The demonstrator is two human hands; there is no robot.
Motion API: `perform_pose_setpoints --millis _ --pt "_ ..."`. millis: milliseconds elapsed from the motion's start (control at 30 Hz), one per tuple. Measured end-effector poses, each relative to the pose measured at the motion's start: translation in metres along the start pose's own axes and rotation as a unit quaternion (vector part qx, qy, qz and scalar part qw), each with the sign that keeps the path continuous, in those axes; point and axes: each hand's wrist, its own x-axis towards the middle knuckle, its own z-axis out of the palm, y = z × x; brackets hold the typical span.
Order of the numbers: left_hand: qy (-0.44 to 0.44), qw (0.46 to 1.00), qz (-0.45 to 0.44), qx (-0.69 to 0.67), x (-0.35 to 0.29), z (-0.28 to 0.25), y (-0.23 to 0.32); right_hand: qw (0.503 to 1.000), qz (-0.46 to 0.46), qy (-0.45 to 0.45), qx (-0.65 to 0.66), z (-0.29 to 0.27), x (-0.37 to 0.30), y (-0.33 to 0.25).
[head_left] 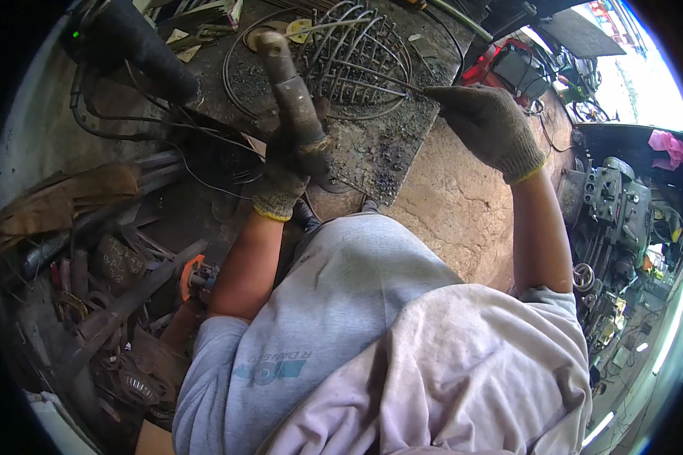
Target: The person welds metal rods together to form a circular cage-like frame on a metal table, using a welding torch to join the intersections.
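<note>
My left hand (282,182), in a grey knit glove with a yellow cuff edge, is closed around the grip of a worn welding electrode holder (296,106). A thin welding rod (326,28) sticks out to the right from its tip. My right hand (493,129), gloved alike, pinches the end of a thin metal rod (391,80) that reaches left over a frame of bent metal rods (349,57). That domed frame stands within a wire ring (231,87) on a dark metal-topped table (383,140). The holder hides part of the ring and tabletop.
Dark grit and bits (353,163) litter the tabletop. A thick dark cylinder (144,57) and loose cables (129,136) are at the upper left. Scrap metal bars (133,292) pile up on the left, beside an orange-guarded tool (192,277). Machinery (618,197) stands at the right.
</note>
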Motion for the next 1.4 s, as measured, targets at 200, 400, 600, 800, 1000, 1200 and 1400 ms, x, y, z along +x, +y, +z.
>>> perform_pose_setpoints --millis 200,400,600,800,1000,1200,1400 --pt "0.093 0.773 -0.197 -0.596 -0.040 -0.039 -0.075 1.000 -0.005 0.004 0.023 0.001 0.001 0.000" --pt "-0.073 0.759 -0.185 -0.620 -0.083 -0.099 -0.055 1.000 0.000 0.008 0.010 0.003 0.000 0.003" --pt "0.063 0.911 -0.186 -0.364 -0.100 -0.096 -0.004 0.999 -0.022 0.027 0.020 0.007 -0.001 0.009" --pt "0.083 0.978 -0.153 -0.118 -0.129 -0.104 -0.057 0.999 -0.036 0.024 -0.019 0.007 -0.001 0.011" --pt "0.148 0.869 -0.251 -0.400 -0.122 -0.108 -0.060 0.999 0.003 0.013 -0.032 0.007 0.000 0.005" --pt "0.137 0.857 -0.272 -0.416 -0.109 -0.106 -0.043 0.998 -0.026 0.039 -0.035 0.003 -0.001 0.002" --pt "0.004 0.907 -0.212 -0.363 -0.095 -0.102 -0.021 0.999 0.011 0.034 -0.039 0.006 -0.002 0.002"
